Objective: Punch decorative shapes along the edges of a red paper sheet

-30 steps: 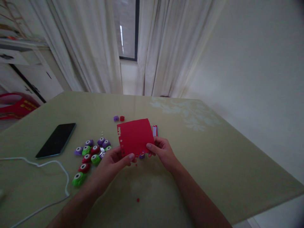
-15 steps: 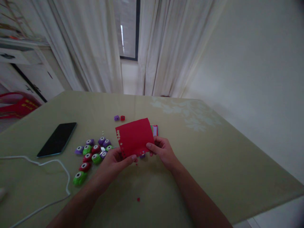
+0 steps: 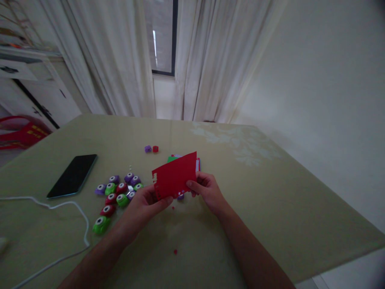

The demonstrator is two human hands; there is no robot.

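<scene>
A sheet of red paper [image 3: 176, 176], punched with small holes along its left and lower edges, is held above the middle of the bench [image 3: 270, 208], its long axis running left to right and climbing toward the right, its upper edge facing the far edge of the bench. The left hand [image 3: 147, 208] grips the lower left corner between thumb and fingers; the right hand [image 3: 207, 188] pinches the lower right, thumb on the front face. Just behind the sheet, partly hidden, lies a stack of coloured paper [image 3: 171, 159]; a purple punch [image 3: 180, 197] peeks out below. Red scraps [image 3: 175, 252] dot the surface on the near side. Beside the left hand, red, green and purple punches [image 3: 110, 198] cluster, while two small blocks [image 3: 155, 149] sit nearer the far edge. Toward the left edge, a dark-screened tablet [image 3: 72, 176] lies slantwise, pointing to the far edge, near a white cable [image 3: 81, 218].
</scene>
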